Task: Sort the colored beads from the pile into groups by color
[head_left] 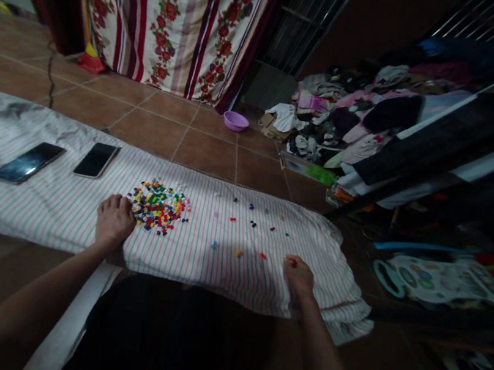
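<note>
A heap of small multicoloured beads (158,206) lies on the striped cloth (190,257) in the head view. Against the heap's left edge my left hand (114,219) rests palm down, its fingers slightly bent and apart, with nothing visible in it. To the right, several small groups of beads lie spaced out by colour, among them a yellow group (238,253), an orange-red group (263,255) and a blue group (214,244). My right hand (299,274) is closed in a pinch on the cloth, right of the orange-red group. Whatever its fingertips hold is too small to make out.
Two phones, a larger one (28,162) and a smaller one (96,160), lie on the cloth at left. Beyond the far edge are a tiled floor, a purple basin (236,121) and a floral curtain (169,19). Clothes (332,114) are piled at right.
</note>
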`<state>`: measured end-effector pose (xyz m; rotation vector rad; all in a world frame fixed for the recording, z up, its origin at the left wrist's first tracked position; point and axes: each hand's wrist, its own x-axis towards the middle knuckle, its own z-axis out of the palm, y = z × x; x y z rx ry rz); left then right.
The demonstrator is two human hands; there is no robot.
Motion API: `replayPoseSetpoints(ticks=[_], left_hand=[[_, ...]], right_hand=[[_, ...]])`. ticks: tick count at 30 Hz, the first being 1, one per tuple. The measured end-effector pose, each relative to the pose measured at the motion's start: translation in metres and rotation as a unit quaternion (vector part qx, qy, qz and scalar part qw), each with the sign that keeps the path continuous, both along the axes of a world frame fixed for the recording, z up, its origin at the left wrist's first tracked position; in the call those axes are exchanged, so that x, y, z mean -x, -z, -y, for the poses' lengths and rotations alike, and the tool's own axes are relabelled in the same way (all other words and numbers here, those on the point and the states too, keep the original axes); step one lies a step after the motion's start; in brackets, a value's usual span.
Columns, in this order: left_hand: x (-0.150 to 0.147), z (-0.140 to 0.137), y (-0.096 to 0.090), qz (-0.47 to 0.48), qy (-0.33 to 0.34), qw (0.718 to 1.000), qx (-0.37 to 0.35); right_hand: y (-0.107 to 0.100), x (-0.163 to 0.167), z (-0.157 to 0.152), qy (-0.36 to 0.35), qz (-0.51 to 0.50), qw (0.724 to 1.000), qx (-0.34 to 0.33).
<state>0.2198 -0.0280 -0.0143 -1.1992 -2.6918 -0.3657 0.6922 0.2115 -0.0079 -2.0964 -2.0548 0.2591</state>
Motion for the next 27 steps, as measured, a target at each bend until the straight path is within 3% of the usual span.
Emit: replayPoseSetpoints(ticks=[10,17,27], left_hand=[[0.003,0.001,0.005,-0.009,0.009,1.000,-0.012],[0.002,0.000,0.006,-0.004,0.010,1.000,-0.025],[0.002,0.001,0.006,-0.002,0.014,0.999,-0.033]], right_hand=[[-0.006,0.003,0.003,-0.006,0.003,1.000,-0.010],[-0.012,0.006,0.003,0.034,0.000,0.999,0.036],[0.002,0.001,0.000,-0.047,0.059,0.997,-0.010]])
